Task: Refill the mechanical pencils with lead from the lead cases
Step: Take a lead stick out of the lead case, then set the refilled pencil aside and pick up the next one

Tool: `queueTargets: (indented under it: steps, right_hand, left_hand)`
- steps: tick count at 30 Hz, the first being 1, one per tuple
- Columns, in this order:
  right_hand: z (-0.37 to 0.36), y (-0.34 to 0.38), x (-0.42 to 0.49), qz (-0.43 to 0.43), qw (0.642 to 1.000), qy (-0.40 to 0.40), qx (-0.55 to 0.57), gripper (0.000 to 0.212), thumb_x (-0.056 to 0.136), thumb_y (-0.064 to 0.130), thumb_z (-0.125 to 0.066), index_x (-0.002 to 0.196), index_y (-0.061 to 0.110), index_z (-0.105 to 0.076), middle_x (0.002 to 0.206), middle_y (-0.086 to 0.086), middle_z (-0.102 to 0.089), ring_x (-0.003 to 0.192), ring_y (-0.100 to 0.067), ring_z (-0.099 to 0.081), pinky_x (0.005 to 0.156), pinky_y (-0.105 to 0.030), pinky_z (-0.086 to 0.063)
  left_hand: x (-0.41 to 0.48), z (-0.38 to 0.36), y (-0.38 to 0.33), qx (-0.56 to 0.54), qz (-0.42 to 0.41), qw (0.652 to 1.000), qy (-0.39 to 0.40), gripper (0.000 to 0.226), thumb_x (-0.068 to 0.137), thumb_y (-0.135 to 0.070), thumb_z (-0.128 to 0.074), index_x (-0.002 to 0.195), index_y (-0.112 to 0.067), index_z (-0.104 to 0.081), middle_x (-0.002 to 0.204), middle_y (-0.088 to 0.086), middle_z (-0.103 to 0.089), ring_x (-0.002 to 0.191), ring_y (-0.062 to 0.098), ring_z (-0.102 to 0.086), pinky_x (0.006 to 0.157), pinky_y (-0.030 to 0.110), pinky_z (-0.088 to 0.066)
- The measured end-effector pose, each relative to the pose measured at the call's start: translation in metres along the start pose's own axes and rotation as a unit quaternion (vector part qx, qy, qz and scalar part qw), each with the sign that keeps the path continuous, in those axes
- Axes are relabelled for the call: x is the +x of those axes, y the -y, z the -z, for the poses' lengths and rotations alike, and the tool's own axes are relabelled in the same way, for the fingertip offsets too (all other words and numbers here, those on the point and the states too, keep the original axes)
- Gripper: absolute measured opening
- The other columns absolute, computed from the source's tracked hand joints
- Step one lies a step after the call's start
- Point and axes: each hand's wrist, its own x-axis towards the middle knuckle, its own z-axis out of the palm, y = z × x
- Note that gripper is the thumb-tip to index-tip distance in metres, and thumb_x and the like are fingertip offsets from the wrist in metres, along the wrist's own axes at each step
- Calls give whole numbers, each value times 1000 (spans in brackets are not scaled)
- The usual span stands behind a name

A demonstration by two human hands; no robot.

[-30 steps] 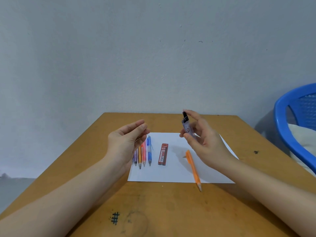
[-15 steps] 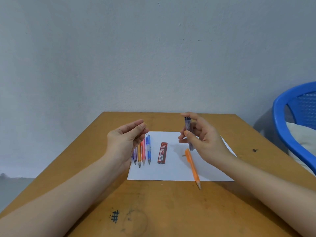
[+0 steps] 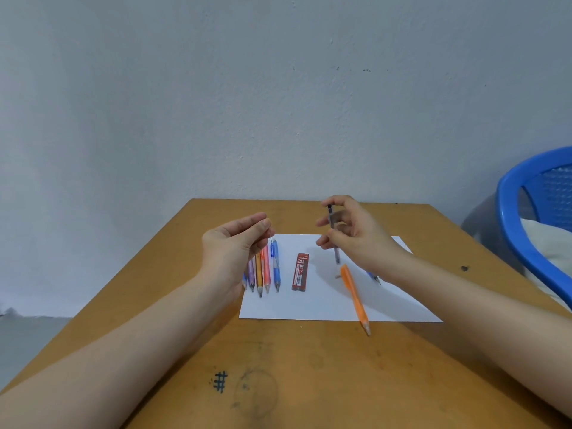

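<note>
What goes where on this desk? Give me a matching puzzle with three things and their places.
Things:
1 red rectangular lead case
2 orange plastic mechanical pencil
3 slim grey lead case with black cap

Places:
A held upright in the right grip
B flat on the white paper sheet
C across the sheet's near edge, tip on the brown wooden table

Pairs: 1-B; 2-C; 3-A
</note>
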Motion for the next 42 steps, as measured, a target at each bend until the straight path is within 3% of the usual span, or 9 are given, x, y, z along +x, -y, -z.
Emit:
queueTargets:
  steps: [3,11,16,20,24,29,42]
  right_hand:
    - [-8,1,6,-64,997,-4,47,34,89,-10,-44,106,19,-49,104,-11,-61,84,-22,-70,82,-38,-57]
    - [-19,-7,15,-185,979,38,75,39,86,-10,-57,118,12,-52,108,-12,-63,93,-26,-69,74,-31,-59]
    - [-14,-10,16,-153,983,67,-75,42,84,-3,-64,123,10,-58,105,-8,-64,91,-12,-62,72,-17,-53]
    - [-12,-7,20,-135,967,95,-197,44,87,9,-66,129,15,-54,110,-2,-63,91,-7,-55,59,-9,-40]
    - [-12,-9,24,-160,958,107,-214,39,88,9,-64,126,12,-54,100,-1,-58,84,-8,-54,63,-15,-43]
    - [-18,-7,28,-170,932,164,-275,38,91,15,-61,128,12,-54,122,-4,-59,96,-13,-52,78,-23,-42]
    - [-30,-10,35,-163,900,186,-360,41,91,25,-61,131,15,-54,130,-3,-57,114,-18,-52,89,-25,-42]
  left_hand:
    - [1,0,0,3,-4,1000,-4,12,81,-9,-70,93,-11,-72,76,5,-74,67,11,-71,56,19,-55]
    - [1,0,0,4,-5,1000,0,12,82,-8,-69,93,-10,-72,73,4,-74,64,10,-70,52,18,-53]
    - [1,0,0,0,-8,1000,4,12,82,-8,-69,94,-10,-71,72,4,-74,63,9,-69,51,18,-52]
    - [0,0,0,6,-10,1000,6,13,82,-8,-69,95,-9,-71,72,4,-73,63,9,-69,52,18,-53]
    - [1,0,1,14,-11,1000,6,12,82,-9,-69,94,-11,-71,72,4,-74,62,10,-69,51,17,-52]
    - [3,1,3,21,-18,1000,5,12,81,-9,-70,93,-11,-72,74,4,-74,65,10,-70,54,17,-53]
    - [10,2,8,75,-20,997,9,10,81,-14,-71,91,-17,-72,80,1,-74,71,9,-69,62,22,-51]
